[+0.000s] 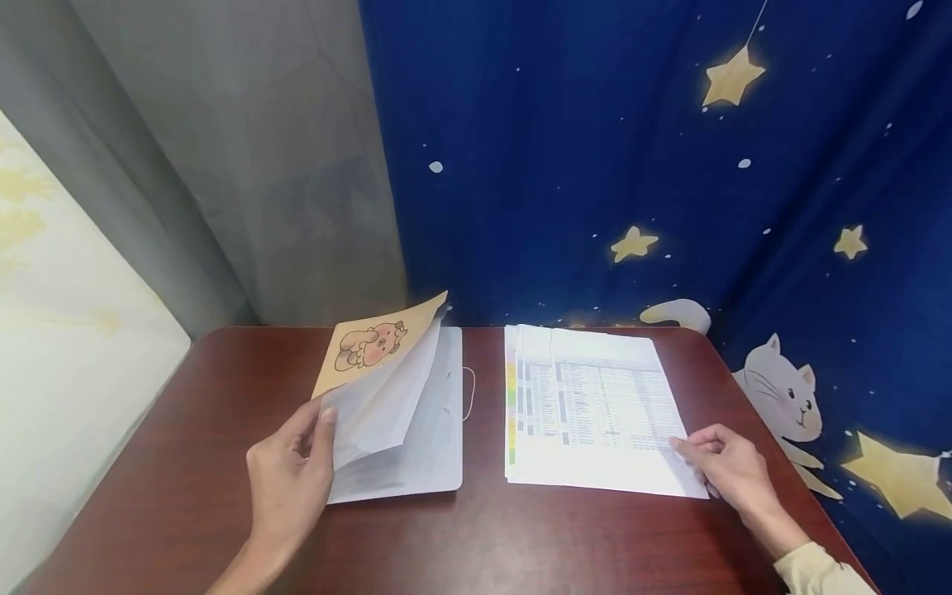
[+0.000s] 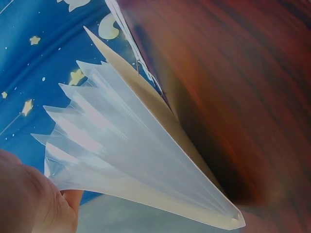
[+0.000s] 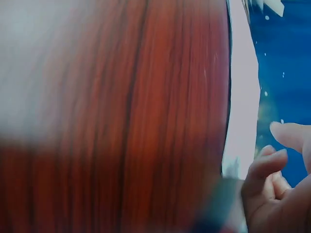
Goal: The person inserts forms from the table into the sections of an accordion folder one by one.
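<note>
An expanding file (image 1: 383, 343) lies on the left of the table, its tan front cover showing a cartoon animal. My left hand (image 1: 293, 463) pinches its near edge, thumb on top, lifting the cover and translucent pockets. Those clear pockets (image 2: 104, 136) fan apart in the left wrist view. Beneath them rests the grey-white back panel (image 1: 439, 463). On the right sits a stack of printed sheets (image 1: 595, 463). My right hand (image 1: 732, 471) is at the stack's near right corner, overlapping the edge. Its thumb and loosely curled fingers (image 3: 265, 167) stand apart in the right wrist view.
A thin elastic loop (image 1: 472, 395) sticks out from the file's right side. Yellow and green strips (image 1: 511, 397) show along the stack's left edge. The reddish-brown table (image 1: 476, 537) backs onto a grey curtain (image 1: 297, 207) and a blue star-print curtain (image 1: 535, 207).
</note>
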Tool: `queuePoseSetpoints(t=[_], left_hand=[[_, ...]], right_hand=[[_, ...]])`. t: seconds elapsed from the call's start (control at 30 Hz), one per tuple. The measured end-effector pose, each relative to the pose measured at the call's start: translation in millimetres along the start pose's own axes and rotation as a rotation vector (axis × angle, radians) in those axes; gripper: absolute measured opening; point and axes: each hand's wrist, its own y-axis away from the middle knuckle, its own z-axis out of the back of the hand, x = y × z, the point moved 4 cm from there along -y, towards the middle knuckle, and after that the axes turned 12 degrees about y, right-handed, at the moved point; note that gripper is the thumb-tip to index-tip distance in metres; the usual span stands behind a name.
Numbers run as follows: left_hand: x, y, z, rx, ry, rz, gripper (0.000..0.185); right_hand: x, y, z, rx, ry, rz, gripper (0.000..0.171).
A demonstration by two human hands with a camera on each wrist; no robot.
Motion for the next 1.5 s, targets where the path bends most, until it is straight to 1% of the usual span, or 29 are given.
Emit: queuePoseSetpoints(t=[0.17,0.27,0.37,0.57,0.73,0.9,1.13,1.33,1.5], left_hand=[[0.6,0.6,0.7,-0.007,0.001,0.003,0.024],[0.4,0.6,0.1,-0.003,0.001,0.0,0.024],[0.3,0.5,-0.8,-0.003,0.0,0.007,0.024],[2.1,0.7,-2.2,0.0,0.0,0.027,0.023],[3.3,0.6,-4.3,0.013,0.015,0.021,0.024],[3.6,1.7,-3.5,0.005,0.013,0.006,0.022],[4.7,2.8,-3.7,0.013,0.027,0.02,0.024],[4.2,3.0,-3.7,0.015,0.032,0.026,0.025],[4.8,3.4,-3.5,0.015,0.035,0.019,0.025]], right_hand=[[-5.9,4.1,8.3,0.044,0.281,0.023,0.085],[-6.6,7.0,7.3,0.076,0.357,0.025,0.092],[-5.7,9.5,5.9,0.078,0.392,0.034,0.094],[-7.8,11.8,4.4,0.087,0.405,0.033,0.096],[-9.1,11.8,4.6,0.086,0.398,0.045,0.097],[-8.8,13.4,2.9,0.077,0.39,0.057,0.094],[-9.8,15.5,1.4,0.057,0.376,0.062,0.088],[-10.6,14.0,1.8,0.059,0.365,0.06,0.084],[-11.3,13.5,0.5,0.07,0.348,0.048,0.085]])
